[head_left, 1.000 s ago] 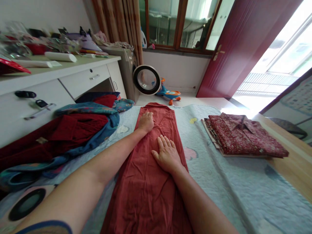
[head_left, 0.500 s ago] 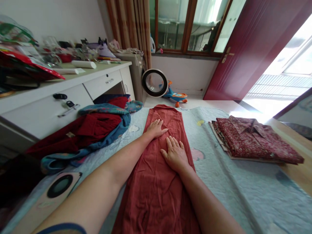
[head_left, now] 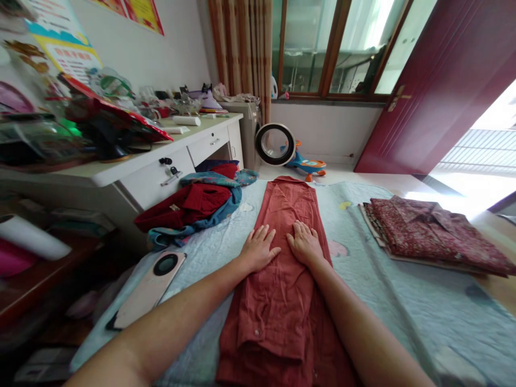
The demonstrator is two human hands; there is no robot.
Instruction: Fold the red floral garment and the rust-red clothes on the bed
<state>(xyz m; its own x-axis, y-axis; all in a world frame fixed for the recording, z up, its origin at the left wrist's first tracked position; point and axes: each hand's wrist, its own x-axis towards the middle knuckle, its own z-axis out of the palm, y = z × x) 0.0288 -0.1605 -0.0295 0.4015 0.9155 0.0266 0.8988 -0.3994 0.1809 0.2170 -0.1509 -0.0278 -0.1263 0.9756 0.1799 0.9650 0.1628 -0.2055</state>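
A rust-red garment (head_left: 288, 204), folded into a long narrow strip, lies lengthwise on a pale blue quilt (head_left: 382, 301). My left hand (head_left: 258, 248) rests flat on its left edge with the fingers spread. Beside it my right hand (head_left: 304, 243) presses flat on the middle of the strip. Both hands lie side by side and hold nothing. The near end of the garment shows a folded layer with a small button.
A heap of dark red and blue clothes (head_left: 193, 207) lies at the left. Folded patterned red shirts (head_left: 431, 234) are stacked at the right. A phone (head_left: 151, 285) lies near the quilt's left edge. A cluttered white desk (head_left: 157, 161) stands left; a washing machine (head_left: 274, 144) and toy car (head_left: 308, 164) beyond.
My left hand has drawn back toward me along the garment and now lies level with my right hand. The view has pulled back, showing the garment's near end.
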